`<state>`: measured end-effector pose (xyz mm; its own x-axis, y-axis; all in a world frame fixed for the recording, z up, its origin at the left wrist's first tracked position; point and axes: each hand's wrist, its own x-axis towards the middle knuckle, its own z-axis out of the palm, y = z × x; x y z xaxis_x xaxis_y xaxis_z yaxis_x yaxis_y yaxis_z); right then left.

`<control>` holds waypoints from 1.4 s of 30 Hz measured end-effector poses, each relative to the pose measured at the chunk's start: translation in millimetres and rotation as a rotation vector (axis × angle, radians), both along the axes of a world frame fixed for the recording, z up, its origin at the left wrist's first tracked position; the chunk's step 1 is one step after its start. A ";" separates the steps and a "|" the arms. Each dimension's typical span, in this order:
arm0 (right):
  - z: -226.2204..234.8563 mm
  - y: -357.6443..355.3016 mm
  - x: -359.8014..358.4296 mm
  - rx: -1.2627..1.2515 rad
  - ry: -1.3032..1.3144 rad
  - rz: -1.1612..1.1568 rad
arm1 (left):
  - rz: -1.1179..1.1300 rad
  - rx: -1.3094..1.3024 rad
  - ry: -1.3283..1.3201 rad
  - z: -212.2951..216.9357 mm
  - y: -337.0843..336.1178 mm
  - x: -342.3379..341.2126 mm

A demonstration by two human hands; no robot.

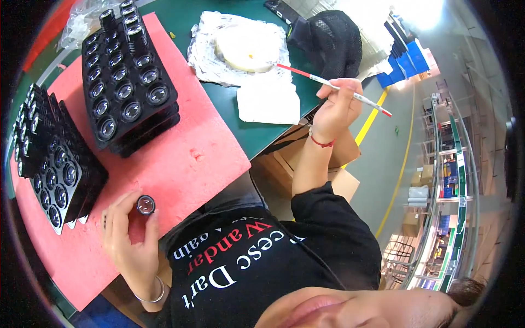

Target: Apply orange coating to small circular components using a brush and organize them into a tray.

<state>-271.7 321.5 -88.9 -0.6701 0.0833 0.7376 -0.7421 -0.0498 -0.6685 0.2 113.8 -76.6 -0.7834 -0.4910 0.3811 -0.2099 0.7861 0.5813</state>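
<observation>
My left hand is closed round a small round black-rimmed lens, pinched between thumb and forefinger just over the pink foam mat. My right hand is raised off to the right and grips a slim white stick with red ends. The stick's far end points left, right by a round cream-coloured piece on crumpled white wrapping; whether they touch I cannot tell. Beyond my left hand, a stack of black trays carries several similar lenses. Another such stack sits further left.
Beside the wrapping lies a folded white cloth or paper on the green tabletop. A black mesh item rests at the table's far right edge. Cardboard boxes stand below that edge. Shelving lines the aisle to the right.
</observation>
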 end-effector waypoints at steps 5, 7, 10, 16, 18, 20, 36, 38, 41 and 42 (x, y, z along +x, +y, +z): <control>-1.7 -2.5 -5.1 -0.287 -0.043 0.045 | 0.015 0.089 0.042 -3.9 -2.1 2.6; -1.2 -7.7 0.4 -0.202 0.053 -0.079 | 0.025 0.118 0.044 -4.6 -3.3 5.3; -9.9 -1.5 6.3 0.107 0.275 -0.255 | 0.032 0.157 0.067 -6.7 -5.4 8.8; -12.5 -12.4 16.3 -0.230 0.217 -0.116 | 0.118 0.321 0.102 -11.3 -3.7 14.1; -16.6 -6.4 14.2 -0.589 -0.152 0.164 | 0.146 0.366 0.095 -10.9 -2.9 15.2; -20.2 -5.9 12.8 -0.655 -0.236 0.279 | 0.151 0.460 0.089 -9.0 -3.1 13.5; -19.3 -27.1 60.2 -0.543 -0.212 0.945 | 0.133 0.692 0.134 -6.7 -7.1 15.4; -22.3 -38.7 76.6 -0.465 -0.206 1.033 | 0.090 0.732 0.162 -4.0 -9.9 16.1; -26.9 -52.8 88.9 -0.401 -0.229 1.075 | 0.038 0.717 0.194 -6.0 -12.8 15.8; -27.3 -55.9 91.4 -0.347 -0.225 1.045 | 0.061 0.716 0.191 -6.8 -13.1 16.9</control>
<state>-180.3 265.6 -116.2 -0.6461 -0.4202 0.6372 -0.0915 -0.7862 -0.6112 17.2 100.7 -83.4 -0.6991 -0.7107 0.0788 -0.0847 0.1918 0.9778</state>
